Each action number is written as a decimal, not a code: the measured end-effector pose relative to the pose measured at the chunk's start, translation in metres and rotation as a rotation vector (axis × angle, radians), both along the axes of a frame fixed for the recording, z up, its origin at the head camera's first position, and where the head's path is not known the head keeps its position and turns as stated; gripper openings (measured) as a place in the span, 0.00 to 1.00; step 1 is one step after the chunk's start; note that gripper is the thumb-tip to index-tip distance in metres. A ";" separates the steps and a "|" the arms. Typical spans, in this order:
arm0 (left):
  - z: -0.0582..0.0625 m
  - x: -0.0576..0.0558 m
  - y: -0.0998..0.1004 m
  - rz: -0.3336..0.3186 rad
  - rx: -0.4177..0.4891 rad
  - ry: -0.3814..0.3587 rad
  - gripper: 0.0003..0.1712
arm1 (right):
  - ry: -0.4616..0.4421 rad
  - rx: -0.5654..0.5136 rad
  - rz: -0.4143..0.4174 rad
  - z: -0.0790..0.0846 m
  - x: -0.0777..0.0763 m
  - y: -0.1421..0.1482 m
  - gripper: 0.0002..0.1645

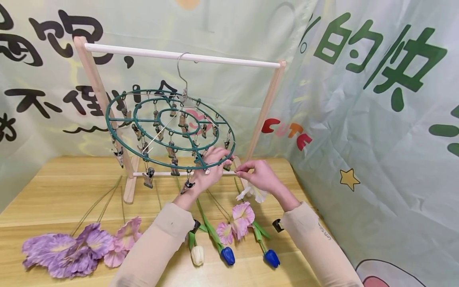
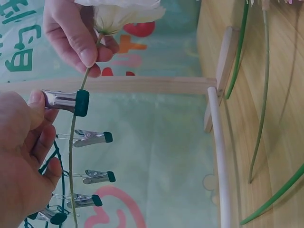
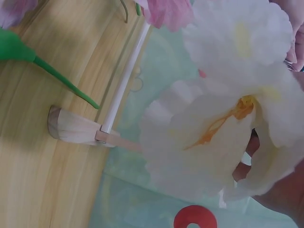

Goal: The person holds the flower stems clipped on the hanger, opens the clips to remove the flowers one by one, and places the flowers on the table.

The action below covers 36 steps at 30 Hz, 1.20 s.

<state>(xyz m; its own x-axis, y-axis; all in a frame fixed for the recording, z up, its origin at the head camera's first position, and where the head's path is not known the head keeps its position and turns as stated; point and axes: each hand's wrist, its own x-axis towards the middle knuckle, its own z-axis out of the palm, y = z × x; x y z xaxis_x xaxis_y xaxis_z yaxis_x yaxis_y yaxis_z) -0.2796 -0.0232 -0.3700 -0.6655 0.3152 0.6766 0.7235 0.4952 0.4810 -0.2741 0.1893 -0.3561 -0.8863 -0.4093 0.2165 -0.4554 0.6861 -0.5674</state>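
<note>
A green round clip hanger (image 1: 168, 165) hangs from the white bar of a wooden stand. At its right front edge, my left hand (image 1: 211, 173) pinches a metal clip (image 2: 61, 100) with dark green tips. In the left wrist view, a thin stem (image 2: 71, 156) runs past the clip's tips; whether they bite on it I cannot tell. My right hand (image 1: 263, 175) pinches this stem just below the bloom of an artificial white flower (image 3: 175, 161). The bloom hides most of the right hand in the right wrist view.
The stand's white top bar (image 1: 143, 52) crosses above the hanger. Purple flowers (image 1: 61, 251), pink flowers (image 1: 242, 219), a white tulip (image 1: 197, 255) and blue tulips (image 1: 227, 256) lie on the wooden table (image 1: 71, 175). Printed cloth (image 1: 376, 139) surrounds it. Several spare clips (image 1: 148, 178) dangle.
</note>
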 end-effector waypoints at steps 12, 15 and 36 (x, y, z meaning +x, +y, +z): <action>-0.002 -0.001 0.002 0.025 0.017 0.008 0.05 | -0.029 0.030 0.016 -0.001 0.001 -0.002 0.07; -0.003 -0.001 0.004 0.030 0.031 0.014 0.04 | -0.032 0.030 0.019 -0.001 0.001 -0.002 0.07; 0.000 0.000 0.005 0.061 0.072 -0.015 0.04 | -0.040 0.027 0.039 -0.006 0.003 0.006 0.04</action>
